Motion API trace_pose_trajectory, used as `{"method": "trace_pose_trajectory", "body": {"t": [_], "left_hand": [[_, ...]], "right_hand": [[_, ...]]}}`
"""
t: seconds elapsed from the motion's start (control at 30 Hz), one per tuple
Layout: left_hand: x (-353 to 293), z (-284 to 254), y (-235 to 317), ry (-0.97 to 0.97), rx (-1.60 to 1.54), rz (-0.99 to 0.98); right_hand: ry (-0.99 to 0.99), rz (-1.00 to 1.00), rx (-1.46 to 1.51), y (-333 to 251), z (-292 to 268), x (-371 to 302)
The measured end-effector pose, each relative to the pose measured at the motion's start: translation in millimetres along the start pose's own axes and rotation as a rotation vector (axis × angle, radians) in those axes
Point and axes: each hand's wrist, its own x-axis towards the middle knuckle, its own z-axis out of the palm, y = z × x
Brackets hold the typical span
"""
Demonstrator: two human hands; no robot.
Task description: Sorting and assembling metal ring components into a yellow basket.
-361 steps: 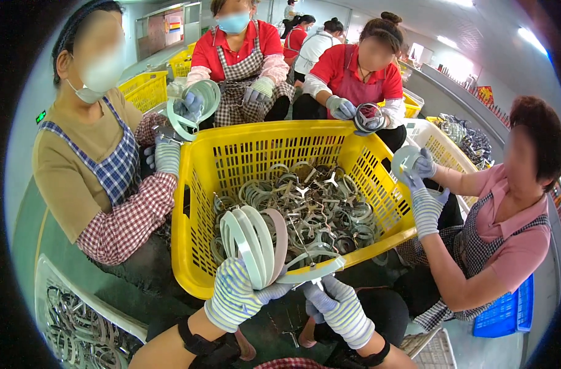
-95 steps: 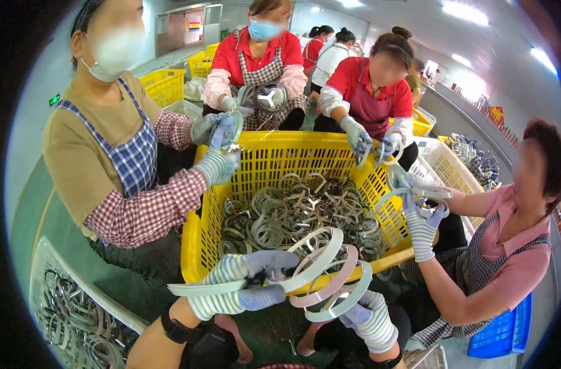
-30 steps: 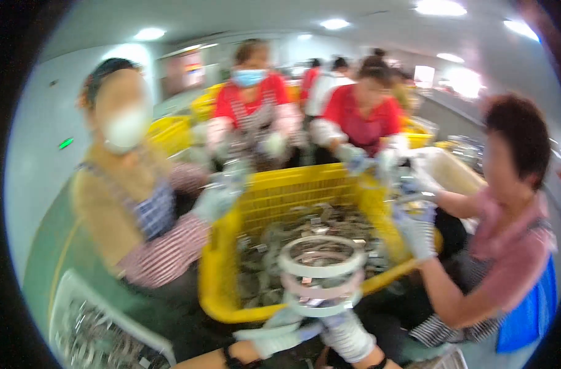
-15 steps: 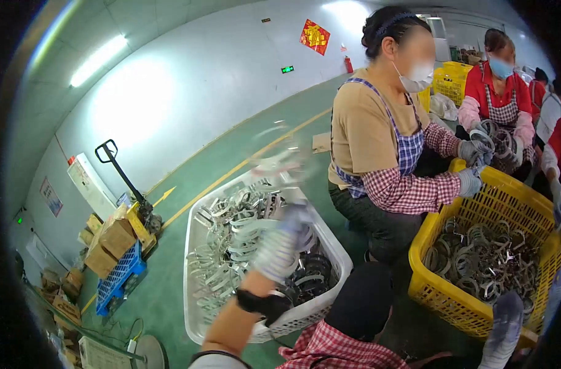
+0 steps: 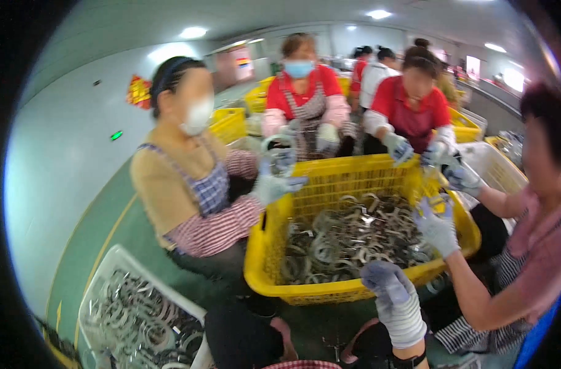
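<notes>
My right hand [image 5: 394, 298], in a striped knit glove with grey fingertips, hovers at the front rim of a yellow plastic crate [image 5: 265, 258]. Nothing is in the hand, and its fingers are bent loosely downward. The crate holds a heap of silver metal rings [image 5: 354, 237]. My left hand is out of the picture. Several other people sit around the crate, and their gloved hands hold or reach for rings at its far and right edges.
A white crate [image 5: 108, 277] with more metal rings stands on the green floor at my lower left. A person in a checked apron [image 5: 194, 197] sits between the two crates. More yellow crates [image 5: 228, 123] and a white crate [image 5: 496, 166] stand behind.
My view has swung from the white crate on the left back to the yellow crate. My left hand, which was over the white crate, has left the picture. The stack of rings is gone from my hands.
</notes>
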Motion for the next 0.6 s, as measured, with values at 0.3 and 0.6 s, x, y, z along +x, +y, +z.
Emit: {"method": "trace_pose_trajectory", "body": {"t": [0.3, 0.6], "left_hand": [[68.7, -335.4, -41.1, 1.325, 0.9, -0.85], [-15.6, -249.4, -359.5, 0.517, 2.548, -1.927]], "right_hand": [[-0.024, -0.123, 0.522, -16.3, -40.6, 9.4], [0.108, -0.189, 0.542, -68.8, -30.8, 26.2]]}}
